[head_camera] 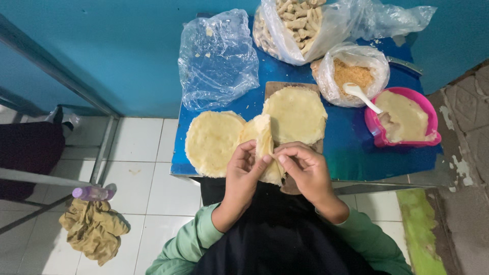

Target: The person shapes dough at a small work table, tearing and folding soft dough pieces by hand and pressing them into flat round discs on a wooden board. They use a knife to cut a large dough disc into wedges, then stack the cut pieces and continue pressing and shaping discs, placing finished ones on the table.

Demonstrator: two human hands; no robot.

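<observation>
Nearest the wearer, at the front edge of the blue table (pixel 351 153), both hands close on one thin yellow wrapper (pixel 262 137) and hold it partly folded and upright. The left hand (pixel 243 170) pinches the wrapper's left side between thumb and fingers; the right hand (pixel 305 168) pinches its lower right edge, fingers curled, touching the left hand's fingertips. To fold well, the grip probably ought to stay light and near the edge, since so thin a sheet looks likely to tear, and the two sides should be brought together evenly. Whether filling lies inside cannot be told. Left of the held wrapper, a stack of round wrappers (pixel 211 142) lies on the table. Just behind the held wrapper, another round sheet (pixel 295 114) rests on a wooden board (pixel 275 87). Right of the board stands a pink bowl (pixel 430 119) of pale batter. Farther back sit a bag of crumbs (pixel 351 76) with a white spoon (pixel 359 94), an empty clear bag (pixel 216 58), and a large bag of pale rolled pieces (pixel 295 25).
</observation>
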